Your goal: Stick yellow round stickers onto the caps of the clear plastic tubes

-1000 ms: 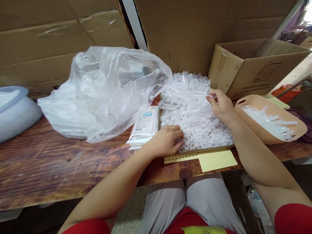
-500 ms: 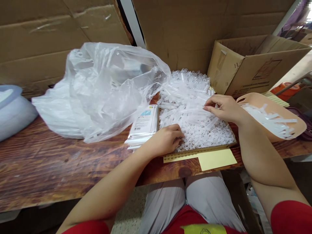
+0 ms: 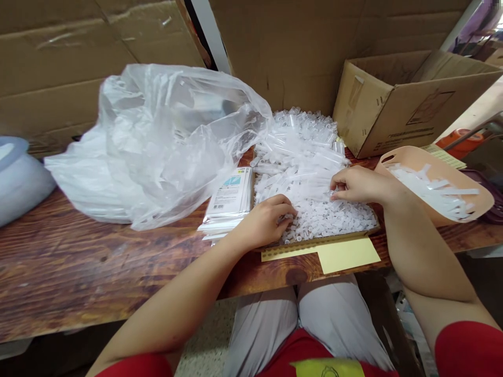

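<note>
the left hand [image 3: 273,217] rests at the near left corner of a shallow cardboard tray [image 3: 334,236], its fingers curled down against the small white pieces [image 3: 326,222] heaped there; whether it grips any of them i cannot tell. the right hand [image 3: 356,184] is over the right side of the same heap, palm down, thumb and forefinger drawn close together at the edge of the longer clear tubes [image 3: 304,175]; i cannot make out whether a piece sits between the fingertips. the tubes lie jumbled across the middle and back of the tray, and the small pieces fill the front. left of the tray is a stack of printed packets [image 3: 230,193], and beyond it a large crumpled plastic bag [image 3: 173,152]. a plain yellow sheet [image 3: 349,255] lies along the tray's near edge on the wooden table [image 3: 98,272]. to the right, near the right forearm, a peach basin [image 3: 446,166] holds white strips [image 3: 440,192], with an open cardboard box [image 3: 416,115] behind it
</note>
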Motion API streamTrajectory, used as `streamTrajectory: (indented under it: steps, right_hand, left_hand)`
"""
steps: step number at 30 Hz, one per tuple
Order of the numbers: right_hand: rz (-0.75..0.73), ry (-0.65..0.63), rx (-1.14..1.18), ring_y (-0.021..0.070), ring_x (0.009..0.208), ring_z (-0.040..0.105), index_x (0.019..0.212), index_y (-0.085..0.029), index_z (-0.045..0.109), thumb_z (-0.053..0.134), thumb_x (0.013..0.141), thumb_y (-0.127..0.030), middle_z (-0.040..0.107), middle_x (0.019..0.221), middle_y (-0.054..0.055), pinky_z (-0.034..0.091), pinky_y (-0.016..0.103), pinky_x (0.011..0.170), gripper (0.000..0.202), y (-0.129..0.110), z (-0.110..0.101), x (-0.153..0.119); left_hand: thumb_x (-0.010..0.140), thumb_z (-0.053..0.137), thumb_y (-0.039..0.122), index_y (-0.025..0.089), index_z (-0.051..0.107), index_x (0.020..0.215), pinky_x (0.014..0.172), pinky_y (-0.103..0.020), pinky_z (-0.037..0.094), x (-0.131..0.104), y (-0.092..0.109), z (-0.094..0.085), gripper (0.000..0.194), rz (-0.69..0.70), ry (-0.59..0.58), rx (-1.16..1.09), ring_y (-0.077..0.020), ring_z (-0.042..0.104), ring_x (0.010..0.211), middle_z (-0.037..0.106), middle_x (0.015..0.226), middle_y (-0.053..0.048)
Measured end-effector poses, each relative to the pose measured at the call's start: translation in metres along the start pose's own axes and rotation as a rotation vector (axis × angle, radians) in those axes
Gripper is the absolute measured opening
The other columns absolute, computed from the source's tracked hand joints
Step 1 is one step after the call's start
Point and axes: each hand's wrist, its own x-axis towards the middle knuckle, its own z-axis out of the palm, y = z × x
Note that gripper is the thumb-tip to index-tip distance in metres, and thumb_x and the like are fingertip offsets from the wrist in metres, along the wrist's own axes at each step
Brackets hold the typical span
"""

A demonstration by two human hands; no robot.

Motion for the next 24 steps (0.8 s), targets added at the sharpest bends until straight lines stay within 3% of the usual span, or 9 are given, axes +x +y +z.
streamTrajectory:
  steps: [3,6,10,13,18,24]
  right_hand:
    - [-0.091,0.081,0.034,0.018,0.068,0.06,0.077,-0.022,0.069,0.07,0.078,-0.036,0.069,0.076,0.003,0.04,0.031,0.06,0.015,-0.008,-0.004,-0.004]
    - [-0.196,0.291,0.162,0.0197,0.077,0.06,0.08,-0.022,0.066,0.067,0.081,-0.044,0.068,0.083,0.005,0.042,0.031,0.063,0.022,-0.015,-0.012,-0.013]
    - [-0.147,0.468,0.382,0.0186,0.077,0.059,0.086,-0.023,0.062,0.067,0.082,-0.047,0.067,0.087,0.004,0.044,0.032,0.063,0.025,-0.016,-0.017,-0.021]
    - [-0.094,0.551,0.417,0.0175,0.073,0.058,0.088,-0.024,0.058,0.072,0.08,-0.048,0.064,0.083,0.003,0.043,0.032,0.062,0.03,-0.009,-0.015,-0.019]
    - [-0.023,0.589,0.358,0.0165,0.07,0.056,0.09,-0.023,0.061,0.076,0.078,-0.051,0.064,0.079,0.002,0.044,0.031,0.061,0.034,0.001,-0.011,-0.01]
    - [-0.068,0.566,0.298,0.0192,0.072,0.057,0.086,-0.022,0.072,0.077,0.074,-0.064,0.067,0.084,0.005,0.046,0.036,0.069,0.043,0.003,-0.013,-0.01]
  left_hand:
    - [0.088,0.063,0.014,0.017,0.073,0.101,0.085,-0.035,0.058,0.0,0.0,-0.002,0.016,0.002,0.097,-0.01,-0.0201,0.069,0.094,0.069,0.102,-0.008]
    - [0.09,0.063,0.017,0.019,0.072,0.1,0.083,-0.034,0.059,0.0,0.001,-0.005,0.014,-0.017,0.139,-0.009,-0.0194,0.067,0.094,0.068,0.102,-0.007]
    - [0.09,0.063,0.02,0.018,0.073,0.103,0.084,-0.038,0.058,0.0,-0.002,-0.006,0.016,-0.027,0.035,0.051,-0.0218,0.067,0.093,0.067,0.101,-0.009]
    - [0.091,0.063,0.019,0.016,0.073,0.108,0.088,-0.043,0.057,0.001,-0.004,-0.005,0.02,-0.015,-0.021,0.086,-0.0246,0.066,0.096,0.068,0.1,-0.01]
    - [0.09,0.062,0.018,0.016,0.073,0.112,0.088,-0.042,0.057,0.001,-0.004,-0.003,0.025,0.011,-0.027,0.097,-0.026,0.067,0.097,0.07,0.102,-0.011]
    - [0.091,0.059,0.014,0.017,0.075,0.103,0.083,-0.037,0.058,0.0,-0.005,0.003,0.02,0.018,-0.012,0.086,-0.0229,0.069,0.09,0.071,0.094,-0.009]
